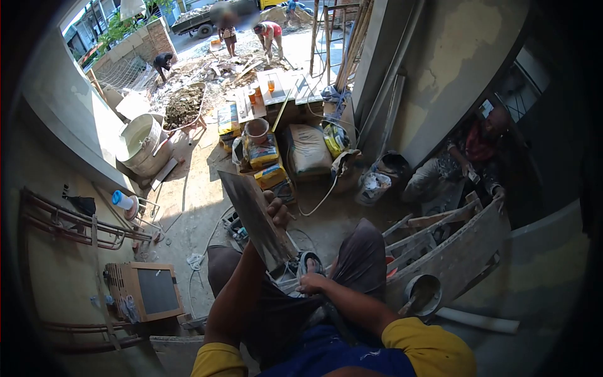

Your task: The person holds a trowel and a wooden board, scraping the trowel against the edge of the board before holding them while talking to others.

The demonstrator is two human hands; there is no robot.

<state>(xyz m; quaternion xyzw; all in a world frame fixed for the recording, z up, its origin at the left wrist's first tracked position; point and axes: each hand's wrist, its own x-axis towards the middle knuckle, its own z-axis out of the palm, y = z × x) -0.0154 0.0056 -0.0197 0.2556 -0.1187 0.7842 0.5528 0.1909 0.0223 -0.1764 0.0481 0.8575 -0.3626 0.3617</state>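
Note:
My left hand has its fingers wrapped round the edge of a flat, grey-smeared board, which is tilted upright in front of my left knee. Between my knees, my right hand is closed at the near rim of a small round dark container; what its fingers hold is too small to tell. A grey-crusted bucket lies tilted on the planks to my right.
Rough wooden planks stand at the right, where another person sits. Ahead are sacks, a large tub and a wheelbarrow. Cables cross the floor. A wooden cabinet is at the left. More people work outside.

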